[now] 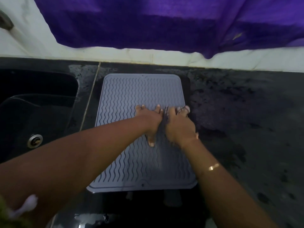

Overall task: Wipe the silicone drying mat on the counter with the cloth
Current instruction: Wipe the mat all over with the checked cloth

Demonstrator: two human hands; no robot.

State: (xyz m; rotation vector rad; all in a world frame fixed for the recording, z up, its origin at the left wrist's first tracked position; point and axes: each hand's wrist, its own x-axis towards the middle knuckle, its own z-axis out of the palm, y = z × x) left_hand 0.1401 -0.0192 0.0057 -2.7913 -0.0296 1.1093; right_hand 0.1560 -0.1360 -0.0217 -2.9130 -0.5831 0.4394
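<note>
A grey silicone drying mat [131, 89] with wavy ridges lies flat on the dark counter [238, 112]. Both hands rest on its middle-right part. My left hand [150, 119] lies flat on the mat, fingers spread and thumb pointing back toward me. My right hand [178, 124] presses down beside it, near the mat's right edge. A dark grey cloth [165, 119] shows as a narrow strip between the two hands; most of it is hidden under my right palm. A thin gold bracelet sits on my right forearm.
A black sink [32, 99] with a metal drain [34, 140] lies left of the mat. Purple fabric [164, 22] hangs over the white tiled wall behind the counter. The counter to the right looks wet and speckled. The counter's front edge runs just below the mat.
</note>
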